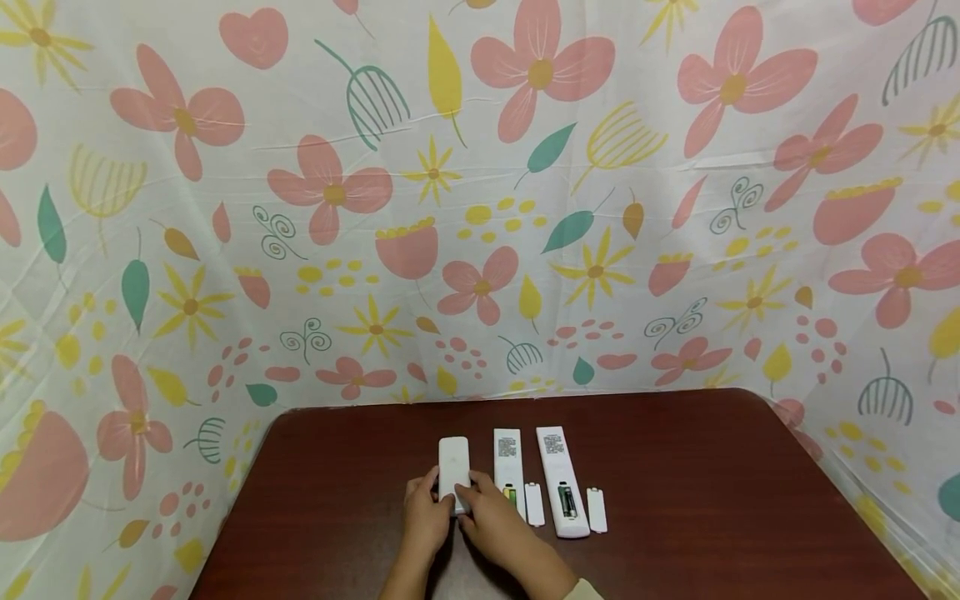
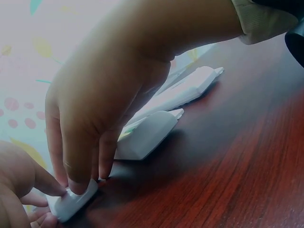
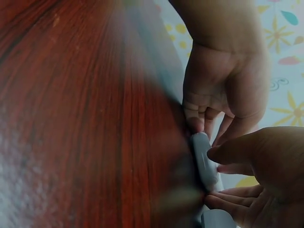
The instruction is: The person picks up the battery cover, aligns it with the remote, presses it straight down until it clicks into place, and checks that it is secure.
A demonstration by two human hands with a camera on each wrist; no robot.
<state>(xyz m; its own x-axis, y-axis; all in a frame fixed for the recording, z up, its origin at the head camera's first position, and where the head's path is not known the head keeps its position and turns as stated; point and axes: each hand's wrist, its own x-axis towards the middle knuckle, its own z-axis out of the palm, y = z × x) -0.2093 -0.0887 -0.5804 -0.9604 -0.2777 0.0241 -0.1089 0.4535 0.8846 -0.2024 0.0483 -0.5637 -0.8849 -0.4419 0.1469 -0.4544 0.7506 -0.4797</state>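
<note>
Labels [image 1: 507,448] on two remotes [image 1: 558,469], unreadable

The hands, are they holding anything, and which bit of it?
Yes, the left hand and right hand hold the leftmost white remote by the sides of its near end.

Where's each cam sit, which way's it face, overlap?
Head: on head, facing forward-down at table and patterned cloth; shows left hand, right hand, forearms, some right sleeve.
Left wrist: on that wrist, facing the held remote, open remotes beyond; left hand lower left, right hand, forearm, sleeve above.
Right wrist: on that wrist, facing the same remote; right hand lower right, left hand and forearm above, table left.
Wrist views share: both hands on the held remote.
</note>
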